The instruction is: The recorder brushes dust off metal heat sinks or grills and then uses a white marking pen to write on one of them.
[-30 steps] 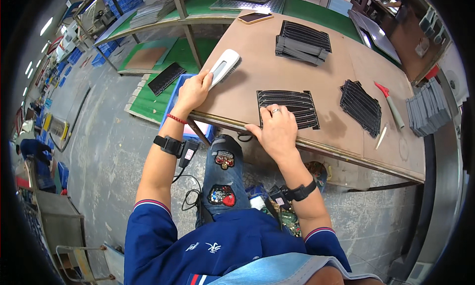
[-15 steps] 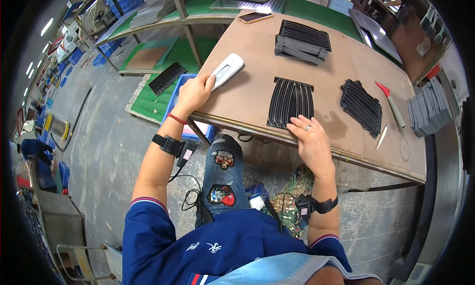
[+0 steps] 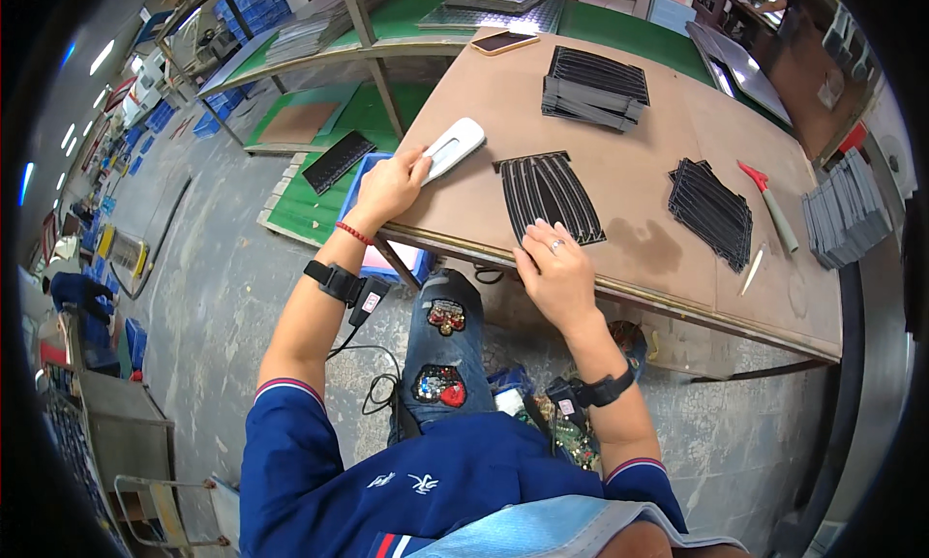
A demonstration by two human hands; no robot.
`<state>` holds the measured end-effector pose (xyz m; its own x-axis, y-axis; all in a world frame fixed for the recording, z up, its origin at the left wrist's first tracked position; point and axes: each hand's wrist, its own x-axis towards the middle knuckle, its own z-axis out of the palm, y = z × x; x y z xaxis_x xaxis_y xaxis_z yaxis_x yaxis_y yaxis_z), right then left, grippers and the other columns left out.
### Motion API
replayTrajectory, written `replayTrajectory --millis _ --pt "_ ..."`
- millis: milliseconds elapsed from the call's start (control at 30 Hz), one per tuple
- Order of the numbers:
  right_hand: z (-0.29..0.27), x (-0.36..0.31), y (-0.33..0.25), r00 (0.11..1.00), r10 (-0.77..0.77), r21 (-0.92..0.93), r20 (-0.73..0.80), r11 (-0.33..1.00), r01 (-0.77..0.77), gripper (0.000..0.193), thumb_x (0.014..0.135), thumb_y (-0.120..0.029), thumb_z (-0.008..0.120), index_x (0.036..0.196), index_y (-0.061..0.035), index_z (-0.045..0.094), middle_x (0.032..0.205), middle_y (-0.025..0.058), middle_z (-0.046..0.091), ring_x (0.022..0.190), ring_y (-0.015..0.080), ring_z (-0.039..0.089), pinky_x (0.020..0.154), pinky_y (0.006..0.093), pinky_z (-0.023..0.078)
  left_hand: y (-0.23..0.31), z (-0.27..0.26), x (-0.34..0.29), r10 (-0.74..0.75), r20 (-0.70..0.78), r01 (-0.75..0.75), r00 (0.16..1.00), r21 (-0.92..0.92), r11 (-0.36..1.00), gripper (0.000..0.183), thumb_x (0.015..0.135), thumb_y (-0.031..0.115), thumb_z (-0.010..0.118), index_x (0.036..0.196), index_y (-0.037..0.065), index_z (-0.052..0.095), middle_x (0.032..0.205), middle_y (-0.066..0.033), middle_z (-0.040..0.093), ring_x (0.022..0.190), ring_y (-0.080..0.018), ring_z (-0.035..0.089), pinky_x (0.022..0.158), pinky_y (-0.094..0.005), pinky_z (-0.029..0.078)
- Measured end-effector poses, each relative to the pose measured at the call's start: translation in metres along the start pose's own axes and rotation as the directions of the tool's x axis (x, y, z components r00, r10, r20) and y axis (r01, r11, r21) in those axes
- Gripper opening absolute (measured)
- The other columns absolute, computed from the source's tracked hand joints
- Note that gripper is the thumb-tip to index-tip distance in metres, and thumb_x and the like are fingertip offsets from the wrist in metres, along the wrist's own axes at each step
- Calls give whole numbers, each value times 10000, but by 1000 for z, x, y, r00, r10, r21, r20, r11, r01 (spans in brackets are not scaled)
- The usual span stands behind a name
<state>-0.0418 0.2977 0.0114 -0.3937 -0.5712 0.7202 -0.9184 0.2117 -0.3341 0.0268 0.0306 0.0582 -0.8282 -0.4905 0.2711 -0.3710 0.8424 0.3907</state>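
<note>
Left hand holds one brush; right hand touches one black panel.

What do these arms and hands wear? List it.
Navy short sleeves with red-and-white trim. Each forearm has a black strap and small black box with a pale label; a dark cable leaves the left box. Left wrist: red beaded bracelet. Right hand: silvery ring.

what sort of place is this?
Looks like a factory workshop, probably small-parts production: a workbench holding a stack of black slatted pieces, blue plastic crates piled beyond, and a worn grey floor.
</note>
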Motion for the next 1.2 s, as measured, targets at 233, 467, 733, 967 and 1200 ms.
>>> replayTrajectory --millis 233,467,733,967,1200 --pt "-11 -8 13 995 -81 91 -52 992 86 157 733 -63 714 869 3 673 959 126 681 974 290 650 920 427 491 76 14 -40 472 183 -488 862 53 871 452 925 416 517 1342 244 491 754 -177 655 664 -341 662 566 -450 522" --pt "-10 -3 7 985 -123 96 -119 986 135 140 712 -52 713 836 2 676 922 127 683 934 279 661 895 409 513 33 9 58 370 250 -440 895 350 827 418 968 324 414 1355 175 466 674 -137 647 627 -306 664 549 -448 521" --pt "-17 -9 9 992 -55 104 -117 992 67 148 682 -39 732 817 1 686 910 129 694 915 268 678 881 406 527 106 30 31 481 415 -592 772 193 782 375 982 339 375 1329 249 485 741 -132 663 680 -312 663 594 -445 527" --pt "-5 -7 14 985 -54 96 -161 993 70 123 703 -70 710 805 -8 680 898 114 687 902 264 672 879 392 526 95 58 53 576 272 -634 771 250 731 420 937 240 483 1350 165 476 587 -134 608 508 -278 634 436 -411 496" --pt "-11 -5 11 980 -93 72 -177 992 108 138 700 -59 700 824 -7 672 901 116 687 898 265 671 869 389 528 99 43 91 360 280 -429 890 245 870 403 1000 348 320 1316 164 489 743 -143 675 665 -318 663 596 -456 528"
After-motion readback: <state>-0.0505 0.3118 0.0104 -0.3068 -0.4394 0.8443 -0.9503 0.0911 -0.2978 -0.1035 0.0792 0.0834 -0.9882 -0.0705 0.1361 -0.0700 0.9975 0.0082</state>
